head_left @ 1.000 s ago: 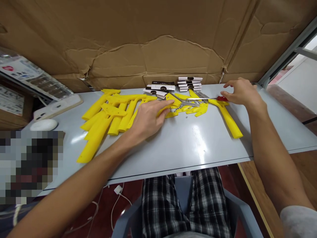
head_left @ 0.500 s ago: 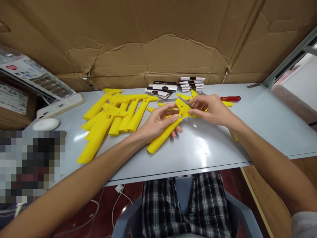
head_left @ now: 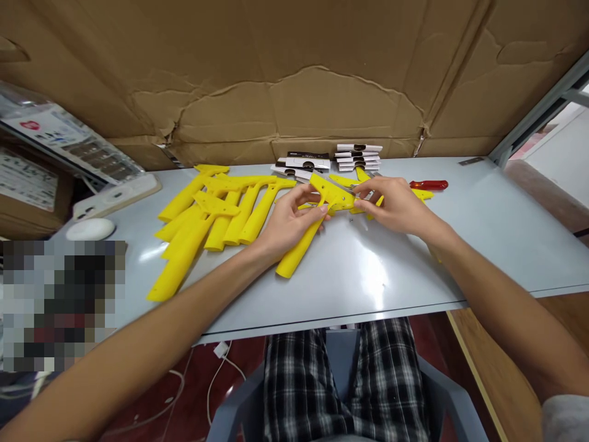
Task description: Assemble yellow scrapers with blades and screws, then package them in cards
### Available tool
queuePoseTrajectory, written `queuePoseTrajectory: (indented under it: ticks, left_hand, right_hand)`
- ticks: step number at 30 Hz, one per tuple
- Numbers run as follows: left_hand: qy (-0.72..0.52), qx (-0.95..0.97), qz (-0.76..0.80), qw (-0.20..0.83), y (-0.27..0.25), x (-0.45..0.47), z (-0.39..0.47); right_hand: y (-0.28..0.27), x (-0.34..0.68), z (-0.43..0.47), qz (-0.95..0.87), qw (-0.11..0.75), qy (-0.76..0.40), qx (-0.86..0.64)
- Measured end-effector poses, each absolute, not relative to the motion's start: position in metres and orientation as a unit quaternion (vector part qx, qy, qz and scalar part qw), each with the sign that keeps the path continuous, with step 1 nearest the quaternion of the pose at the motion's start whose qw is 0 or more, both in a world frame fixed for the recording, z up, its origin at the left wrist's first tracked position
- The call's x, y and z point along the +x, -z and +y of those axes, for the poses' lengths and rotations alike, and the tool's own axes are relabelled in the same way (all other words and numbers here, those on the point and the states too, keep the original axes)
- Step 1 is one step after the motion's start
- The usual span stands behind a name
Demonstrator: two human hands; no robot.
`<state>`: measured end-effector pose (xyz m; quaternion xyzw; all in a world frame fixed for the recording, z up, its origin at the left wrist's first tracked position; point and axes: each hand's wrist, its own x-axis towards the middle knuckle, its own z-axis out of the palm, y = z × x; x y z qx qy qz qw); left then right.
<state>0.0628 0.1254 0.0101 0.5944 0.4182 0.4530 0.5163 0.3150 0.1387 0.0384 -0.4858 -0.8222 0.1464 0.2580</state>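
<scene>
A yellow plastic scraper (head_left: 299, 252) with a wide head and a metal blade strip along its top edge is held over the table. My left hand (head_left: 291, 220) is closed around its neck, the handle slanting down to the left. At the right end of the head, the thumb and fingers of my right hand (head_left: 393, 201) pinch its edge; the fingertips partly hide that end. A small screw (head_left: 351, 219) lies on the table below the head. More yellow scraper parts (head_left: 421, 194) lie behind and beneath my right hand, partly covered.
Several yellow scraper handles (head_left: 179, 261) lie piled at the left. Small white-and-black boxes (head_left: 358, 158) stand stacked at the back, with looser ones (head_left: 306, 162) beside them. A red tool handle (head_left: 429, 185) lies right. A white mouse (head_left: 91, 229) and power strip (head_left: 117, 195) sit far left.
The scraper's head has turned so its blade edge now slopes down to the right and its broad face shows more. Both hands stay on it.
</scene>
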Motion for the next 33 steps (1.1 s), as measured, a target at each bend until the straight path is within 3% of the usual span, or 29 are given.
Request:
queuePoseTrajectory:
  ticks: [20, 27, 33]
  left_hand:
    - [-0.471, 0.623, 0.426, 0.457, -0.012, 0.069, 0.119]
    - [-0.459, 0.641, 0.424, 0.445, -0.012, 0.069, 0.117]
    - [-0.458, 0.624, 0.436, 0.459, -0.016, 0.071, 0.113]
  right_hand:
    - [-0.046, 0.29, 0.134, -0.824, -0.03, 0.086, -0.56]
    - [-0.041, 0.297, 0.14, -0.815, -0.01, 0.083, -0.573]
    - [-0.043, 0.318, 0.148, -0.801, 0.135, 0.02, -0.583]
